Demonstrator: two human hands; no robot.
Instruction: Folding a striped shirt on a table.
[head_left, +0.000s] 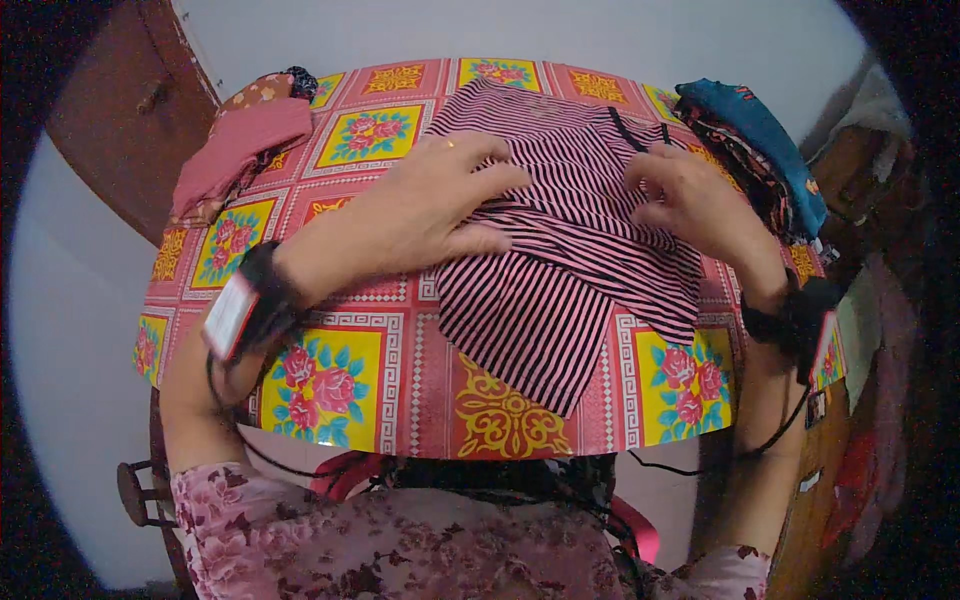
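Note:
A pink-and-black striped knit garment (555, 202), probably a top, lies rumpled on the table in the middle of the head view. Black trim edges it near the upper right, and one striped part hangs toward the front edge. Over its left side is my left hand (457, 191), palm down, thumb and fingers spread, a ring on one finger. My right hand (686, 184) hovers at the garment's right side by the black trim, fingers bent and apart. Neither hand shows cloth gripped in it. Whether the fingertips touch the fabric is hard to tell.
A floral patterned plastic cover (517, 420) drapes the table. Folded clothes, pink on top (247, 142), are stacked at the left edge. Another pile with a blue garment (765, 142) sits at the right. Cables run from the wrist straps (277, 300) below the table edge.

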